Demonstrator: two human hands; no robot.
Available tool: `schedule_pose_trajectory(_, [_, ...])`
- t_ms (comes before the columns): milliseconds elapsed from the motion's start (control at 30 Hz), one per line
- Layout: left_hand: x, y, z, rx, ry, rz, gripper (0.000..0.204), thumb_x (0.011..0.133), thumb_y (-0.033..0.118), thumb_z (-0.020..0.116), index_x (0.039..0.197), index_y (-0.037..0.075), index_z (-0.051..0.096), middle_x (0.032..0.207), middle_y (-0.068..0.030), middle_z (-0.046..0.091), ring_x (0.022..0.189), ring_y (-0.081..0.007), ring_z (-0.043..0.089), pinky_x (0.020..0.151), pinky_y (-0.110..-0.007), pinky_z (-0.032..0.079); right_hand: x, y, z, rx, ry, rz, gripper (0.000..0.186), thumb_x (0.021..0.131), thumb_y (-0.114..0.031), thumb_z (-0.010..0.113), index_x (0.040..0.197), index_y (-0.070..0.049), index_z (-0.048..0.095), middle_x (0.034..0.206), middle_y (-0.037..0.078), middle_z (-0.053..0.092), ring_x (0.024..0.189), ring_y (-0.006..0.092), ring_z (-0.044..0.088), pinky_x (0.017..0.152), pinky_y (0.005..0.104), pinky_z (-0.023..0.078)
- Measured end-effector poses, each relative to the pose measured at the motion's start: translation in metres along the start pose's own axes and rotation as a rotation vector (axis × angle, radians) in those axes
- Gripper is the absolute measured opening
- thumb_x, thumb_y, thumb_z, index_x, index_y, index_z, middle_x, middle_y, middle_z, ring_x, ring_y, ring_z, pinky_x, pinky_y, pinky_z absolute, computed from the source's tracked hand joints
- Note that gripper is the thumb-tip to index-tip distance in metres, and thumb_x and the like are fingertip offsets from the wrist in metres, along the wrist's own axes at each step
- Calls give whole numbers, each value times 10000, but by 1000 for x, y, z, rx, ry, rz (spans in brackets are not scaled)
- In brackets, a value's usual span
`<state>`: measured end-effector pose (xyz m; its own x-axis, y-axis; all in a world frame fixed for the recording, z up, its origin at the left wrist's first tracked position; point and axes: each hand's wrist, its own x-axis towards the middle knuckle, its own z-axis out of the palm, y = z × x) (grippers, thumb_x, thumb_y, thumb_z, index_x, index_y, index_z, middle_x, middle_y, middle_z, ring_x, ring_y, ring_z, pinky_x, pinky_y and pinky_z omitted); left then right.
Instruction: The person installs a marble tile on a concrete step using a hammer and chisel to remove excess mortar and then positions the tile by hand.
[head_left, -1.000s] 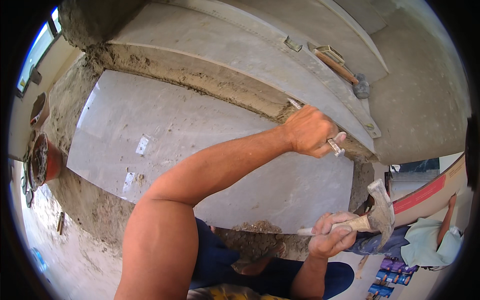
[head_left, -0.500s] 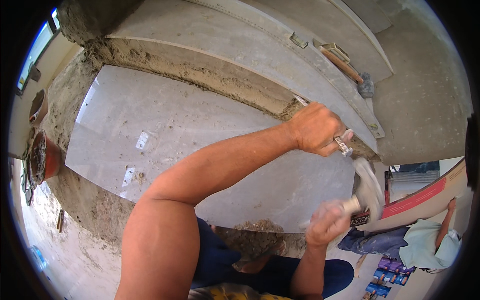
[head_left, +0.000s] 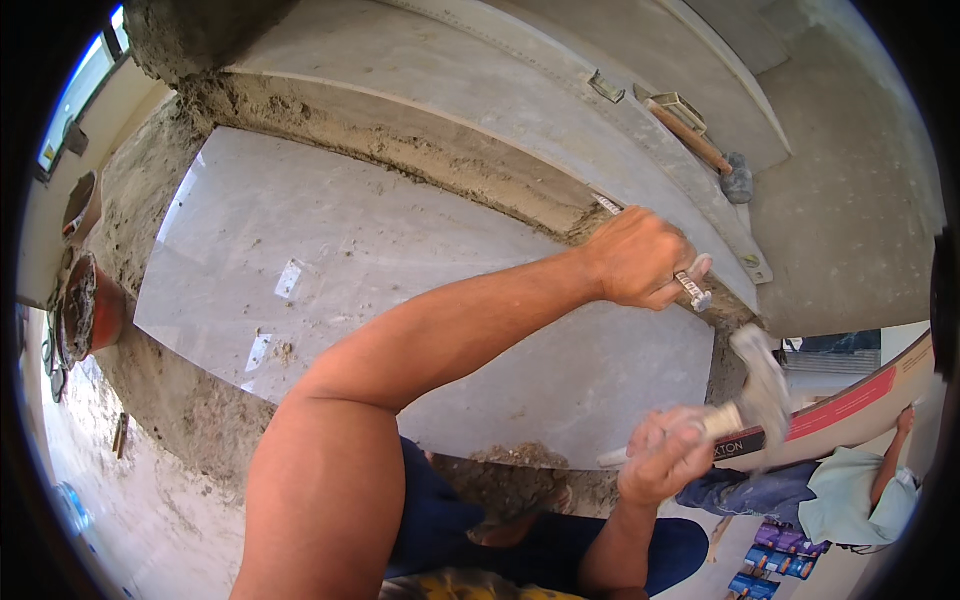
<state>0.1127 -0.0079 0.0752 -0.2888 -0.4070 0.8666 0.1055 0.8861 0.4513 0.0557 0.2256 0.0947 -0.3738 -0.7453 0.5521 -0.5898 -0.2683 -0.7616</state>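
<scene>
At the grey slab's (head_left: 370,250) far right edge, the left hand (head_left: 640,258) closes round a ridged rod (head_left: 693,289); by the slab's near right corner, the right hand (head_left: 663,457) grips a blurred hammer (head_left: 764,388). The slab looks laid, but rough mortar (head_left: 300,120) along its far edge lies uncovered.

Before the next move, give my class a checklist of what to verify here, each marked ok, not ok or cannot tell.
1. Ribbed grey metal rod gripped by the bare left hand: ok, closed round it.
2. Pale-handled, grey-headed hammer held in the bare right hand: ok.
3. Hammer head apart from the rod's near end: ok, a gap shows.
4. Rod's far tip seated: cannot tell, contact is unclear.
5. Broad, flat grey slab free of debris: not ok, brownish crumbs lie on it.
</scene>
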Motion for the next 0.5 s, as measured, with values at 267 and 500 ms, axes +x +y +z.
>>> schedule_pose_trajectory(267, [2,1,3,-29,45,-1,467,964,242,614,538,56,576,490,-118,542,404,-325,493,450,-441,427,7,10,5,-209,-138,124,396,1111,-401,427,857,-112,330,626,-2,341,441,71,275,368,221,269])
schedule_pose_trajectory(500, [3,1,3,-17,21,-27,472,971,238,611,542,46,573,500,-139,544,425,-350,502,471,-444,435,11,-3,5,30,113,-157,301,1106,-316,416,904,-94,395,635,-4,391,458,69,354,378,230,291])
